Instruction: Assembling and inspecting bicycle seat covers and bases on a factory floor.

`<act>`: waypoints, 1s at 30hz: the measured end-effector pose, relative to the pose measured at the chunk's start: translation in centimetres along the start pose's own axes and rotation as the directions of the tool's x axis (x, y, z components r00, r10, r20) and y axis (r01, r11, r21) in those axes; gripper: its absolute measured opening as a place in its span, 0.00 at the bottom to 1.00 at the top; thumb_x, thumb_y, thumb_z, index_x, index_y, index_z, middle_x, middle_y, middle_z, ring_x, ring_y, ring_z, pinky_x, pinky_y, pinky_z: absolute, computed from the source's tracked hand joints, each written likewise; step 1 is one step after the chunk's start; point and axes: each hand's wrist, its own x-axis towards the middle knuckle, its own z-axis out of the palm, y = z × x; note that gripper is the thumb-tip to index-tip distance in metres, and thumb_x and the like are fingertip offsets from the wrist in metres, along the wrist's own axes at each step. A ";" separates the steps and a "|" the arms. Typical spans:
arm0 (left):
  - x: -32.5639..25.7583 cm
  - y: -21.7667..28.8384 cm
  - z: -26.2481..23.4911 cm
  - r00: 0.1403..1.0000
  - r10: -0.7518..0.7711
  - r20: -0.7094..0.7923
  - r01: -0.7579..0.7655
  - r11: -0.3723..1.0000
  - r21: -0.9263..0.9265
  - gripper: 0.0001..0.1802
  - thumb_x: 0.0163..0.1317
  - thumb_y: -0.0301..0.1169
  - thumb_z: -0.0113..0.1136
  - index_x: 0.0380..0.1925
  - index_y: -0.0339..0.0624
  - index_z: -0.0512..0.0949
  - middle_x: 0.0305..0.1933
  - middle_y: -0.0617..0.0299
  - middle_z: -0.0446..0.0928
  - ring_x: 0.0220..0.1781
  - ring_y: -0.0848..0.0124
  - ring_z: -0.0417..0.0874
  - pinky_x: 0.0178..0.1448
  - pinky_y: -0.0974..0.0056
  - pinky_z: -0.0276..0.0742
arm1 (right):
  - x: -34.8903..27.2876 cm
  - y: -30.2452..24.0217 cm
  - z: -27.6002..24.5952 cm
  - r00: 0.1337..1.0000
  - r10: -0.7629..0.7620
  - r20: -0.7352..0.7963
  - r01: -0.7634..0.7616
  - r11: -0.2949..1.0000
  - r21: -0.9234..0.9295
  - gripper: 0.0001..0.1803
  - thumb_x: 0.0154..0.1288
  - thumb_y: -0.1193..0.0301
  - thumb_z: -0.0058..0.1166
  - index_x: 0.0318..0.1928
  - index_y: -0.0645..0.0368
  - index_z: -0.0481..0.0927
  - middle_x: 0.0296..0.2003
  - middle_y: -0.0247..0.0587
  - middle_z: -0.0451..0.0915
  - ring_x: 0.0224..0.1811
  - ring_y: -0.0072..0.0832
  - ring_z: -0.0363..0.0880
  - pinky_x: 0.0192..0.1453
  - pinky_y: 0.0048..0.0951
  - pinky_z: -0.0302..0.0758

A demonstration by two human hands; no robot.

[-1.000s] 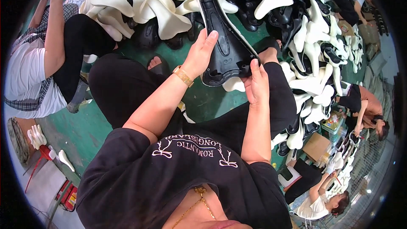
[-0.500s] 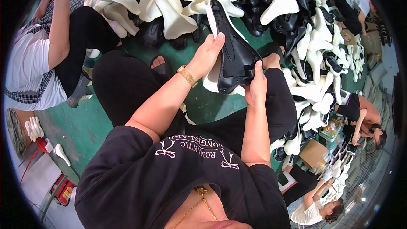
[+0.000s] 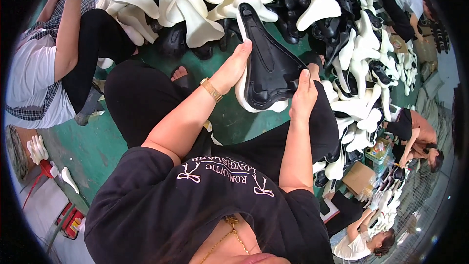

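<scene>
At the right, a cardboard box [image 3: 359,178] is seen beside a clear plastic tub [image 3: 380,150], in which small yellowish and green items are held; what they are cannot be told. At the lower left, a red container [image 3: 72,221] is seen, its yellow contents too small to be made out.

A black shell [image 3: 271,68], saddle-shaped, is held above the green floor [image 3: 227,122] between both hands, its narrow end pointed away from the body. It is laid over a white pad [image 3: 241,90], whose edge is shown along the left side and below the wide end. The left side is clasped by the left hand [image 3: 233,66], the thumb set at the edge; the wide end's right corner is pinched by the right hand [image 3: 303,95]. The grip is thus closed on the piece from both sides, with most fingers hidden.

Beyond the narrow end, white pieces [image 3: 195,24] are heaped, with black shells [image 3: 293,0] beside them. A mixed pile [image 3: 361,102] is spread to the right. The right hand is bordered by the right knee [image 3: 320,117]. Co-workers are seated at both sides.
</scene>
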 end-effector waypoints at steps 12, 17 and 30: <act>-1.0 2.0 1.6 0.986 -0.164 0.032 0.167 0.971 -0.171 0.33 0.74 0.54 0.33 0.65 0.38 0.61 0.62 0.58 0.70 0.59 0.72 0.74 0.66 0.65 0.69 | 0.0 0.2 0.4 0.991 -0.113 -0.072 0.100 0.982 -0.161 0.30 0.70 0.48 0.48 0.30 0.69 0.75 0.18 0.34 0.69 0.24 0.20 0.63 0.30 0.27 0.65; -0.7 1.2 1.4 0.997 -0.078 0.005 0.078 0.988 -0.134 0.34 0.73 0.55 0.34 0.63 0.38 0.65 0.60 0.57 0.74 0.56 0.70 0.77 0.63 0.65 0.72 | 0.1 0.1 0.3 0.997 -0.043 -0.064 0.033 0.989 -0.144 0.30 0.70 0.48 0.48 0.30 0.69 0.76 0.18 0.35 0.69 0.24 0.21 0.63 0.30 0.28 0.65; -1.3 2.1 1.2 0.981 -0.196 -0.001 0.191 0.958 -0.213 0.32 0.71 0.54 0.40 0.59 0.37 0.68 0.55 0.58 0.76 0.52 0.70 0.79 0.58 0.64 0.76 | -0.8 -0.6 1.3 0.973 -0.224 -0.053 0.202 0.941 -0.273 0.29 0.72 0.50 0.47 0.29 0.68 0.74 0.18 0.36 0.67 0.23 0.22 0.61 0.30 0.28 0.65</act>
